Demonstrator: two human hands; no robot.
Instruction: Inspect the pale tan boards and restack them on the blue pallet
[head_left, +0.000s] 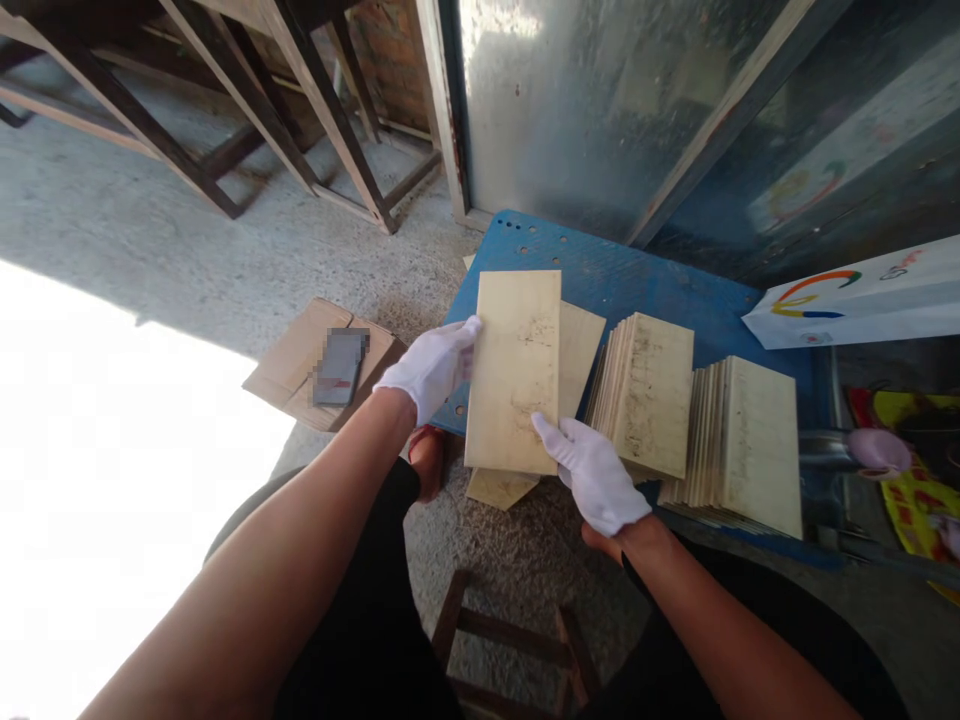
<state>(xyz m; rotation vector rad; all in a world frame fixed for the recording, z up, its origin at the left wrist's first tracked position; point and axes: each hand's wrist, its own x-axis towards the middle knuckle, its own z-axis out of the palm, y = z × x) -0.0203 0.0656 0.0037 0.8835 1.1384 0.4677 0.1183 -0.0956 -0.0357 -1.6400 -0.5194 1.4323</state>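
Wooden panel (pixel 514 370) is gripped by both gloved hands, left hand (pixel 433 367) on its edge and right hand (pixel 592 473) at its lower corner, above the blue board's (pixel 637 280) near-left corner, seemingly being checked, calling next for careful placing on a stack (pixel 649 395).

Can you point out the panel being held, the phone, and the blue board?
Panel (pixel 514 370): head view, middle of its pale face.
Phone (pixel 339 367): head view, centre of its dark screen.
Blue board (pixel 637 275): head view, bare top surface behind the stacks.

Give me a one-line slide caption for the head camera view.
White-gloved left hand and right hand hold a pale wooden panel above a blue board bearing two panel stacks.
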